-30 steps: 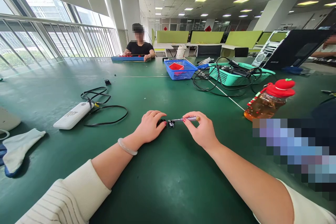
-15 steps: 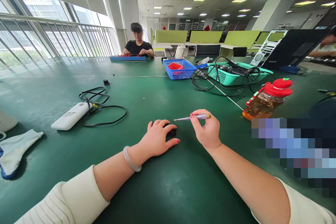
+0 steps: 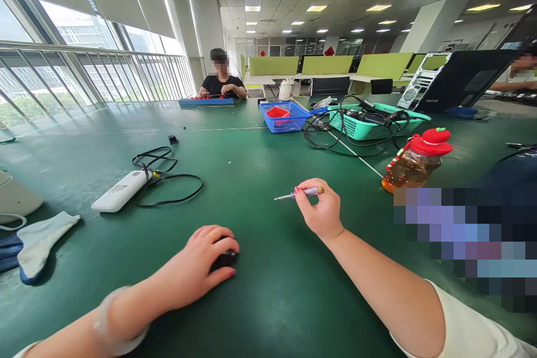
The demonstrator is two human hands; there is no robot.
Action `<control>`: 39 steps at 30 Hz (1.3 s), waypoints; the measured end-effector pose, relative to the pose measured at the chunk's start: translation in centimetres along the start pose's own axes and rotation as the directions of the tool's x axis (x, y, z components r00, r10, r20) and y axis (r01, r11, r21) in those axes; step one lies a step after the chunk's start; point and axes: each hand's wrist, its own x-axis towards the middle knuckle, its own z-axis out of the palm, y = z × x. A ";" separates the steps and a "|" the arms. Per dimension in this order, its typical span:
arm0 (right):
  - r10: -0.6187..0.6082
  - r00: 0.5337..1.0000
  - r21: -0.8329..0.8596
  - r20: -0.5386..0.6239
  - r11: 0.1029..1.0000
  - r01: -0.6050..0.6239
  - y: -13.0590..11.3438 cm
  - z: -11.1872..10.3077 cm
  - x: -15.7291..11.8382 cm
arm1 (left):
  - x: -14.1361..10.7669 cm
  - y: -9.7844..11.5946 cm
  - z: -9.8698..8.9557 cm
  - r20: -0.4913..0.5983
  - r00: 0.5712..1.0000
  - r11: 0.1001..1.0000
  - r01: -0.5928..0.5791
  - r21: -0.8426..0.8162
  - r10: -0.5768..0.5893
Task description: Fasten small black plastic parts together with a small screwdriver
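My left hand is curled over a black computer mouse on the green tabletop, thumb on the near side and fingers over the top. Most of the mouse is hidden under the palm. To the right, my right hand pinches a small screwdriver by its clear purplish handle, between thumb and fingers. Its thin metal shaft points left, above the table and touching nothing.
At left lie a white power bank with a black cable and a white-and-blue glove. A red-lidded bottle, a blue basket and a teal basket with cables stand right of centre. A person sits opposite.
My left hand has slid the mouse left and nearer to me, away from the screwdriver tip. My right hand, still pinching the screwdriver, has shifted slightly left. The view has tilted a little.
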 end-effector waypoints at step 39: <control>-0.036 0.993 0.064 0.113 0.998 0.029 -0.4 0.4 -0.6 | -12.2 -13.9 -6.9 -0.388 0.475 0.590 0.414 -0.693 -0.789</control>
